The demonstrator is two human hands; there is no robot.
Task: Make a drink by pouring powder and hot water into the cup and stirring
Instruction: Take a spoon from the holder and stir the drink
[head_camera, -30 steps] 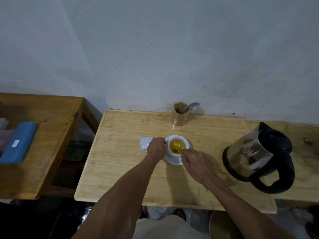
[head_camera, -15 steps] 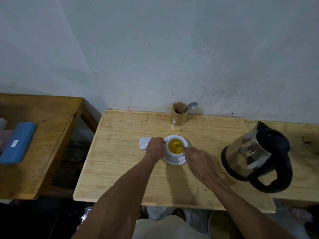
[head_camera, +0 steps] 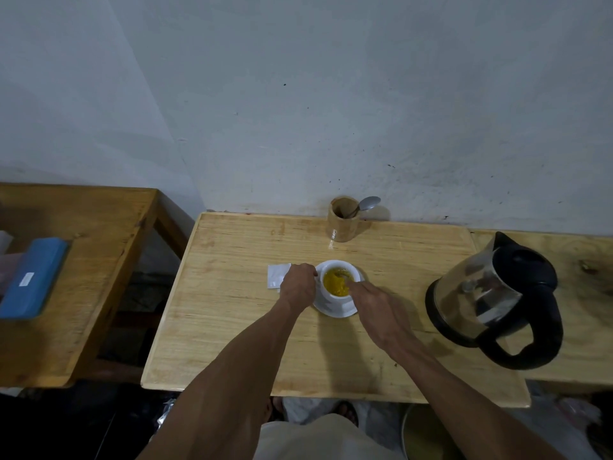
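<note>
A white cup (head_camera: 335, 297) full of frothy yellow drink stands on a white saucer (head_camera: 335, 312) in the middle of the pale wooden table (head_camera: 232, 327). My left hand (head_camera: 297, 287) grips the cup's left side. My right hand (head_camera: 378, 310) reaches in from the right, fingers pinched on a small spoon (head_camera: 341, 276) whose end sits in the liquid. A white powder sachet (head_camera: 277, 275) lies flat just left of my left hand. The steel and black kettle (head_camera: 494, 307) stands at the right.
A wooden holder (head_camera: 343, 219) with a metal spoon (head_camera: 366, 204) stands at the back against the wall. A lower wooden table (head_camera: 83, 260) on the left carries a blue box (head_camera: 31, 277). A round container (head_camera: 424, 436) shows below the table edge.
My right hand shifted a little over the cup with the spoon, and the drink's surface turned frothier and more opaque yellow. My left hand stayed on the cup.
</note>
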